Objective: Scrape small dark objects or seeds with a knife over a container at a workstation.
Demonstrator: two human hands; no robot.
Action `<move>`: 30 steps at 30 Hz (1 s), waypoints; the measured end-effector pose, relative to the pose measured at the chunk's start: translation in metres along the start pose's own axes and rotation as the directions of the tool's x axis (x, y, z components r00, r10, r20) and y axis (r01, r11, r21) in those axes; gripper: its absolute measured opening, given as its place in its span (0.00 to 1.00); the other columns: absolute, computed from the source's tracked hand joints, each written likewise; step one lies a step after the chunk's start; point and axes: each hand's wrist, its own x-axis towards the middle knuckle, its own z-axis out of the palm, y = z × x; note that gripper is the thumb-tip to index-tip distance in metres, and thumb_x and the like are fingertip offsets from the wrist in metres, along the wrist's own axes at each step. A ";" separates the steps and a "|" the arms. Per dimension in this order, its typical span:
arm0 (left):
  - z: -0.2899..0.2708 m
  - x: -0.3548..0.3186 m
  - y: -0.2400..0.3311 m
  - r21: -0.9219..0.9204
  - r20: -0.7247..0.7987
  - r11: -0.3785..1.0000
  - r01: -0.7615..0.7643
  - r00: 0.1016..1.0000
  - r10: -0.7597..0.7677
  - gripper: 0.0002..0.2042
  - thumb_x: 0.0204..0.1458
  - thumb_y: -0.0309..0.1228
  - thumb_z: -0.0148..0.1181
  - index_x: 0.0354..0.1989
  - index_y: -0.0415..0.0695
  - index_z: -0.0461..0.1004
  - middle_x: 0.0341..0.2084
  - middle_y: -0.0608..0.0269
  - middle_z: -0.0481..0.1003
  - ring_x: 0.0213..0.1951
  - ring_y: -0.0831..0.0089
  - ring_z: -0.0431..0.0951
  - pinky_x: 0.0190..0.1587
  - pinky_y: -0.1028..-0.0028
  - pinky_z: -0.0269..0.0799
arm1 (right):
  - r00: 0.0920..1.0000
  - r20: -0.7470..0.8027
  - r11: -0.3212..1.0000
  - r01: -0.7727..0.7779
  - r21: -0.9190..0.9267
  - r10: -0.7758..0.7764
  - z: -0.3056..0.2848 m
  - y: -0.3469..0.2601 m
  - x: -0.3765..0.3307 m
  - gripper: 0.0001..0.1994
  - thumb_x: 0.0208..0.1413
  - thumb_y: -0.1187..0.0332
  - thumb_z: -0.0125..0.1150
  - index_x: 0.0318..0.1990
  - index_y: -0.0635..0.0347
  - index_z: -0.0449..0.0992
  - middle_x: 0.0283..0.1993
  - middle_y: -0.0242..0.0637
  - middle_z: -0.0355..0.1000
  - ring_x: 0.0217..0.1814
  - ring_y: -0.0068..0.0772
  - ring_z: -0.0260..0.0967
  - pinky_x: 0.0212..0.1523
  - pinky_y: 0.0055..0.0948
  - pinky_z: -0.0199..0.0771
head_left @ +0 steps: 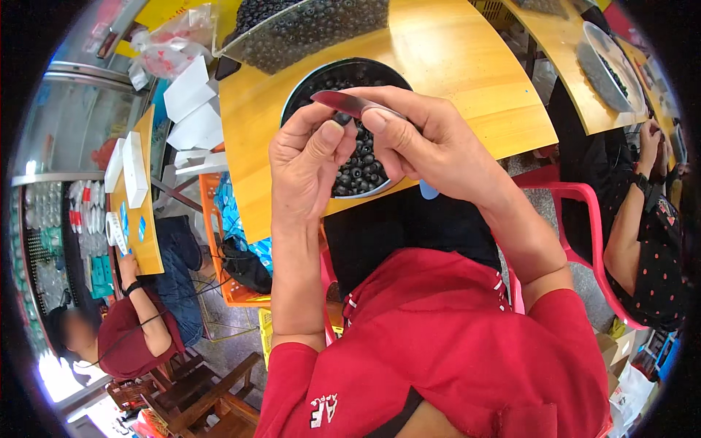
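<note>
My left hand (pixel 310 157) pinches a small dark round bead-like ball (pixel 342 117) between thumb and fingertips. A short knife (pixel 343 102) is in my right hand (pixel 420 135), its reddish-reflecting blade crossing just above the ball, near my left fingertips. Whether blade and ball touch, I cannot tell. Below both hands is a round bowl (pixel 363 194), filled with many similar dark balls (pixel 363 166). My hands and wrists cover part of it. The bowl sits at the near edge of the yellow wooden table (pixel 467 66), over my lap.
Farther back stands a clear bin (pixel 219 29) of dark balls (pixel 314 33). An orange crate (pixel 212 241) with blue packets is at left. A pink chair (pixel 584 193) and another person's arm (pixel 624 226) are at right. Someone in dark red (pixel 135 336) sits at far left.
</note>
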 end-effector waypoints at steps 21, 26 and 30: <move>0.000 0.002 -0.007 -0.079 0.023 0.996 0.040 0.999 -0.038 0.11 0.53 0.28 0.58 0.45 0.42 0.74 0.29 0.62 0.75 0.26 0.78 0.67 0.29 0.79 0.64 | 0.995 -0.033 0.995 0.095 0.026 -0.094 0.003 0.013 0.000 0.18 0.65 0.62 0.44 0.56 0.61 0.67 0.16 0.24 0.60 0.17 0.10 0.55 0.17 0.14 0.53; 0.001 0.004 -0.012 -0.145 0.069 0.989 0.028 0.997 -0.018 0.12 0.53 0.29 0.58 0.46 0.42 0.74 0.29 0.62 0.74 0.27 0.78 0.67 0.29 0.80 0.63 | 0.996 -0.006 0.993 0.093 0.070 -0.092 -0.002 0.011 0.003 0.17 0.65 0.63 0.44 0.57 0.61 0.67 0.16 0.23 0.60 0.17 0.09 0.55 0.17 0.14 0.53; 0.001 0.005 -0.013 -0.158 0.079 0.987 0.041 0.996 -0.029 0.14 0.53 0.29 0.57 0.48 0.43 0.73 0.30 0.62 0.73 0.27 0.78 0.67 0.28 0.80 0.63 | 0.999 -0.005 0.997 0.055 0.061 -0.054 -0.005 0.008 0.001 0.18 0.65 0.63 0.43 0.57 0.61 0.67 0.17 0.23 0.61 0.18 0.09 0.56 0.18 0.13 0.54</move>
